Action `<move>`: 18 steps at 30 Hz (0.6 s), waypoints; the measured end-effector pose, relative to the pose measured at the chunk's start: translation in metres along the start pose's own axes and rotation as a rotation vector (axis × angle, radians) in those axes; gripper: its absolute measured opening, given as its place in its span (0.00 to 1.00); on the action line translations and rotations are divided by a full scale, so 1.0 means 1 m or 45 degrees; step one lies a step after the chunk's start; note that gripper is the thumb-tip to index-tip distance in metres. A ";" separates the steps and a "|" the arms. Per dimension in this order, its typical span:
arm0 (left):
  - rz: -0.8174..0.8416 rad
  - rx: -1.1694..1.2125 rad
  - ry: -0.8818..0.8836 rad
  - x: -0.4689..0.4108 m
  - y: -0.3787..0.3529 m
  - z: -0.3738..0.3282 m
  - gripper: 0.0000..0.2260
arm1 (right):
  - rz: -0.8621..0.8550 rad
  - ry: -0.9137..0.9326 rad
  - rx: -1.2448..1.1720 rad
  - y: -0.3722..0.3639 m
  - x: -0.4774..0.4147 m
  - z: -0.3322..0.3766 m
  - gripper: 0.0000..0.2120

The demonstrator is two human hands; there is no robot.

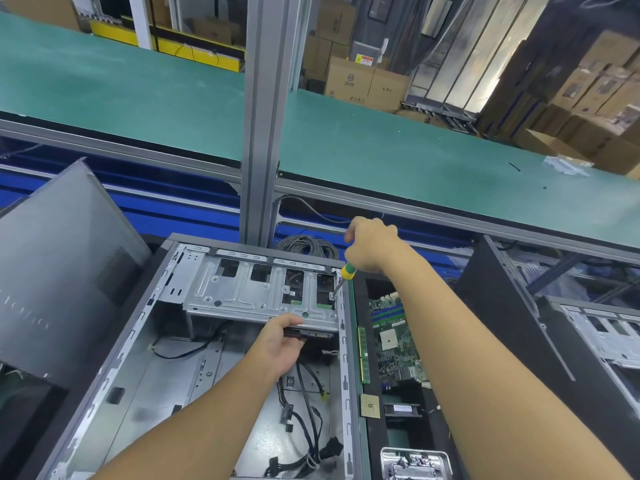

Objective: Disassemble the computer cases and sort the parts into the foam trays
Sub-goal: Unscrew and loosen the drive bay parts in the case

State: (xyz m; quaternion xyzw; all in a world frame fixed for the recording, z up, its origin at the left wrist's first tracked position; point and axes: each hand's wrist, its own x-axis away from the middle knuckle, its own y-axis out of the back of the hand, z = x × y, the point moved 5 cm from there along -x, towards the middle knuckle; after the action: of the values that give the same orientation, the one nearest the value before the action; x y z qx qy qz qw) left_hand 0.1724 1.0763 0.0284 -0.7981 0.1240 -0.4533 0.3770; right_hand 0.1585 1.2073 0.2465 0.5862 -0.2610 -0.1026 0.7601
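Note:
An open grey computer case (114,375) lies on its side in front of me, with a metal drive cage (249,289) across its far end. My right hand (370,244) grips a yellow and green screwdriver (346,271), its tip set on a screw at the cage's right corner. My left hand (280,344) holds a dark flat drive (311,333) under the cage's near edge, thumb on top. Loose black cables (304,410) lie inside the case.
A black foam tray (375,427) to the right holds a green motherboard (394,341), a memory stick (363,355), a processor chip (370,405) and a metal part (415,462). A removed side panel (59,265) leans at left. Another case (519,323) stands at right. A vertical post (263,116) rises ahead.

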 end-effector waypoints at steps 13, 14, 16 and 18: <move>0.009 0.002 0.007 0.000 0.000 0.000 0.06 | -0.045 0.129 0.047 -0.002 0.002 0.008 0.17; 0.013 0.003 0.008 0.000 0.000 0.000 0.07 | -0.014 0.128 0.009 -0.002 0.002 0.009 0.17; 0.023 0.008 0.007 0.000 0.000 0.000 0.08 | -0.059 0.093 0.061 -0.004 0.002 0.008 0.18; 0.025 0.017 0.004 0.000 0.000 0.000 0.10 | -0.201 0.025 0.139 -0.004 0.003 0.004 0.21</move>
State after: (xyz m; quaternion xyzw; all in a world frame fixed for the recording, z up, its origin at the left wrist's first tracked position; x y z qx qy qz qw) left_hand 0.1719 1.0762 0.0281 -0.7935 0.1294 -0.4519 0.3867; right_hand 0.1598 1.2015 0.2442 0.6464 -0.2118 -0.1420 0.7191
